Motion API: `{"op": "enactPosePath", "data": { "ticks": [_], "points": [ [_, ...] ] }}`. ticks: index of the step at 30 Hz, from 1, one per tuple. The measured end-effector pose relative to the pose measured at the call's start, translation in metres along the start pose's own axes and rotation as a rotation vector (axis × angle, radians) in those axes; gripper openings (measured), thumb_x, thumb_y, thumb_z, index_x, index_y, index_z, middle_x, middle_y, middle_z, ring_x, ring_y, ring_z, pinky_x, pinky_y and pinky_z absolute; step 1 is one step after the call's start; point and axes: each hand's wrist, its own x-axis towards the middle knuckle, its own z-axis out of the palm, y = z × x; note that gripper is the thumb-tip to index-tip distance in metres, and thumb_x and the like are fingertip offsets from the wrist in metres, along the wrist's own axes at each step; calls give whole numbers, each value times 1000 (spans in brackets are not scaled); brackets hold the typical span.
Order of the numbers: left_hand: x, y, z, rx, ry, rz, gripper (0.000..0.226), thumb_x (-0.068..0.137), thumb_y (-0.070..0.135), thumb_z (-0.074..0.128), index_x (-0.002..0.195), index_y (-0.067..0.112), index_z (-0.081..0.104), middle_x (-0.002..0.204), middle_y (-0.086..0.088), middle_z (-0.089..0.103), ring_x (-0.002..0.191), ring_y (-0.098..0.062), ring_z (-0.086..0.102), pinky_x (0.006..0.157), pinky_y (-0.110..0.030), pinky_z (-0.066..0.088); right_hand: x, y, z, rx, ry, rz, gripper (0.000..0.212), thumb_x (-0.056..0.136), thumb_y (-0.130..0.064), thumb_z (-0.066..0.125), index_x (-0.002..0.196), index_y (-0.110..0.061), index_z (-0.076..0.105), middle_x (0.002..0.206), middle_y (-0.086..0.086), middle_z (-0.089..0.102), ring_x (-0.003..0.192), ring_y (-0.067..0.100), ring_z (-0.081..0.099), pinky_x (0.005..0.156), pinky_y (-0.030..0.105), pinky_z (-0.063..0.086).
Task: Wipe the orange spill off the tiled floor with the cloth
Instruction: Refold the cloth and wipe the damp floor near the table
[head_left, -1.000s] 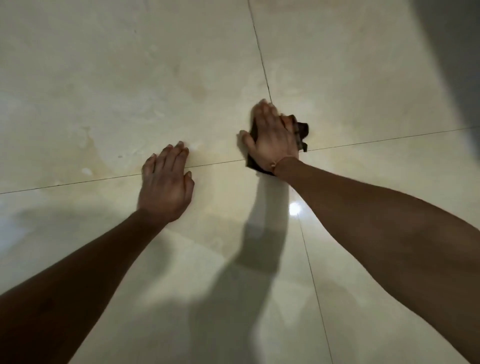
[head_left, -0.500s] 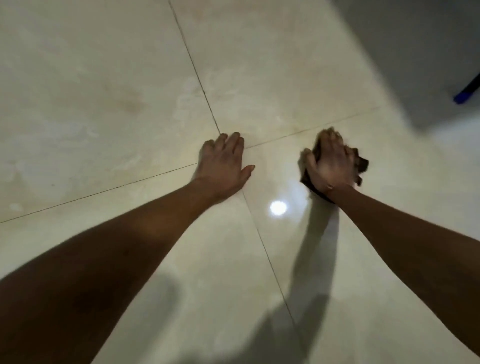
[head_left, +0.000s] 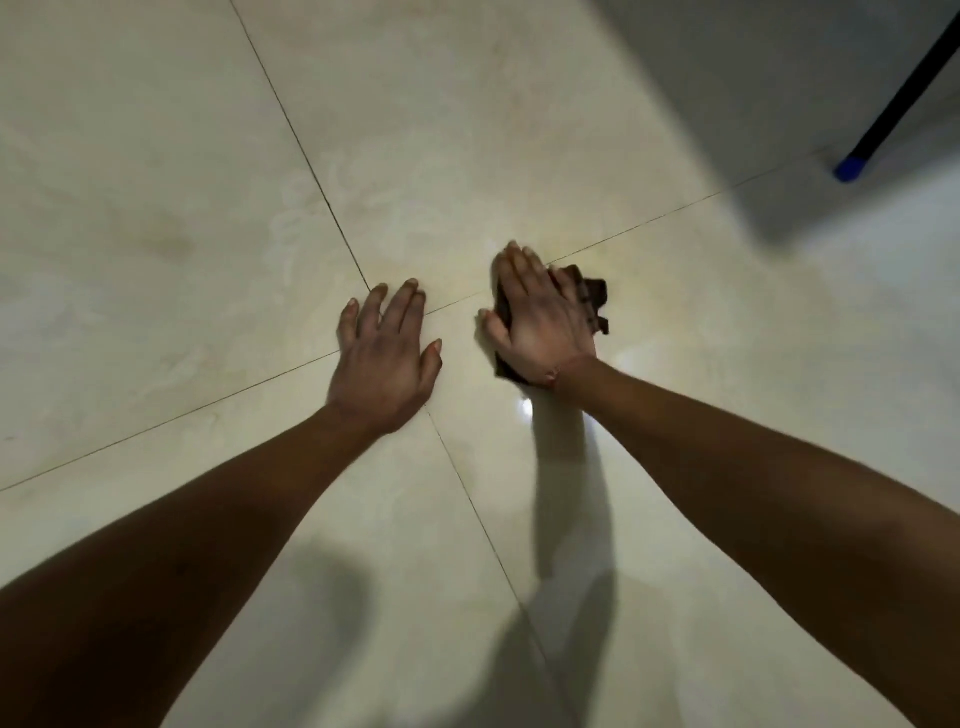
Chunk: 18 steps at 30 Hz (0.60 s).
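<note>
My right hand (head_left: 543, 325) presses flat on a dark brown cloth (head_left: 592, 299), which lies bunched on the cream tiled floor (head_left: 156, 130) just right of where the grout lines cross. Most of the cloth is hidden under the palm; its edges stick out to the right and below the wrist. My left hand (head_left: 384, 358) rests flat on the floor with fingers spread, right over the grout crossing, and holds nothing. A faint yellowish-orange film (head_left: 447, 254) tints the tiles ahead of both hands, with wiped smear marks (head_left: 306, 218) to the left of it.
A black pole with a blue tip (head_left: 852, 169) leans down to the floor at the far right, in a shaded patch. Shadows of my arms fall on the glossy tiles below the hands, with a bright light reflection (head_left: 525, 408) near my right wrist.
The view has swung left to right, bringing the pole into sight. My right hand with the cloth has slid from the far tile towards the right of the grout crossing. My left hand stays planted.
</note>
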Motion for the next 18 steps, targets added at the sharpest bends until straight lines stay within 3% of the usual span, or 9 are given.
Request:
{"op": "enactPosePath", "data": {
  "ticks": [2, 8, 13, 16, 18],
  "points": [
    [-2, 2, -1, -5, -3, 4, 63, 96, 43, 29, 146, 6, 36, 156, -8, 33, 143, -35, 26, 117, -55, 15, -39, 28, -1, -31, 0, -14, 74, 90, -54, 27, 153, -14, 25, 162, 4, 19, 149, 16, 15, 119, 39, 11],
    [2, 4, 0, 16, 15, -6, 63, 95, 42, 27, 145, 5, 36, 155, -9, 35, 142, -36, 28, 116, -55, 17, -19, 69, -8, 10, 76, 281, 72, 90, -50, 27, 151, -12, 28, 161, 8, 21, 149, 20, 16, 118, 41, 12],
    [1, 9, -2, 130, -41, -40, 65, 97, 46, 24, 142, 2, 39, 152, -14, 39, 137, -38, 36, 111, -58, 24, -81, 47, 11, 78, 102, 202, 58, 93, -38, 39, 145, -13, 40, 154, 6, 37, 144, 19, 29, 116, 40, 17],
    [-25, 40, -13, 108, -109, -37, 69, 96, 55, 22, 138, 4, 45, 150, -14, 42, 136, -35, 38, 110, -55, 24, -139, 36, 13, 168, 144, 295, 34, 92, -23, 48, 124, -11, 54, 126, 10, 54, 118, 29, 51, 99, 45, 36],
    [-58, 67, -27, 83, -180, 26, 70, 96, 57, 20, 136, 8, 48, 149, -11, 44, 136, -33, 39, 111, -54, 24, -178, 27, 5, 196, 125, 389, 19, 93, -16, 48, 111, -10, 56, 110, 10, 53, 96, 33, 55, 82, 44, 44]
  ]
}}
